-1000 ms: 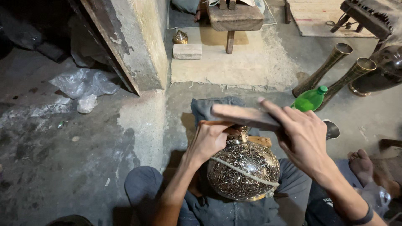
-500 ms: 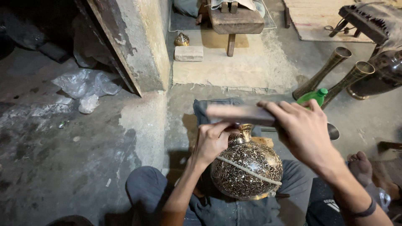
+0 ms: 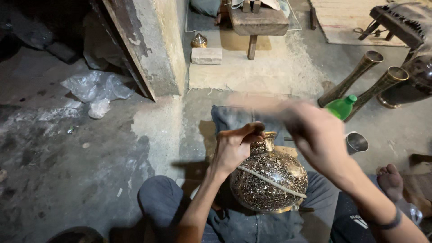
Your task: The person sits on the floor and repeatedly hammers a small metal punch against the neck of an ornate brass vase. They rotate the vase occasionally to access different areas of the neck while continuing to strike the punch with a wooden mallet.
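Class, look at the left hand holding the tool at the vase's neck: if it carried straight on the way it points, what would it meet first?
Probably the blurred right hand, just beyond the left hand over the engraved vase; depth is unclear.

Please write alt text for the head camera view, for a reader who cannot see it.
A seated person's left hand presses a small tool to the neck of an engraved brass pot in their lap, while the blurred right hand holds a flat mallet above it.

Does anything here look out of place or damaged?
Crumpled clear plastic lies loose on the stained floor, and the pillar's plaster is chipped. The engraved pot in the lap, steadied by the left hand, looks sound.
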A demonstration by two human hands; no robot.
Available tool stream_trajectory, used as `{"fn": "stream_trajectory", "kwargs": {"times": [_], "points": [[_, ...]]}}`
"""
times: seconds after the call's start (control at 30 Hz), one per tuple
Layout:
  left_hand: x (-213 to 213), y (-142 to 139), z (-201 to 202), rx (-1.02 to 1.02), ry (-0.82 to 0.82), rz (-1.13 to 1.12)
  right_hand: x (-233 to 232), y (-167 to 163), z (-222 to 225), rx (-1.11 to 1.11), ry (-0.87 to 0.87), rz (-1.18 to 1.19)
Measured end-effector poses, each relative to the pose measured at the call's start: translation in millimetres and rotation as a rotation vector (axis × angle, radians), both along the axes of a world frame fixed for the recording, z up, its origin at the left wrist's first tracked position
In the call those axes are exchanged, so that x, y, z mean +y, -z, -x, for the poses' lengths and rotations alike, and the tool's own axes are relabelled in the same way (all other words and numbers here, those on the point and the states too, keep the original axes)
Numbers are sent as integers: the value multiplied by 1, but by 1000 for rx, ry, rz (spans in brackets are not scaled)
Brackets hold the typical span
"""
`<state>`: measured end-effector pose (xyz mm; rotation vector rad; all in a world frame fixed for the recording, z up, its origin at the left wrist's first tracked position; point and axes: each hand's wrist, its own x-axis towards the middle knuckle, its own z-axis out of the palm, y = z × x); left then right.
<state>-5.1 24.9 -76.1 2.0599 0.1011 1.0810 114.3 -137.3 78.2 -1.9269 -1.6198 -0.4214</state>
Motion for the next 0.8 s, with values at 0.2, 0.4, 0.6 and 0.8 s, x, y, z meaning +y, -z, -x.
{"fn": "stream_trajectory", "kwargs": {"times": [0.2,0.4,0.6,0.8], "points": [[0,-2,3,-57,25,-8,-3,3,-3,-57,31,-235],[1,2,-2,80,-36,-27,-12,16,-9,-159,82,93],[5,7,1,2,-10,-65,-14,29,-18,-354,331,485],[9,17,-3,-4,23,-52,-13,32,-24,-244,228,379]]}}
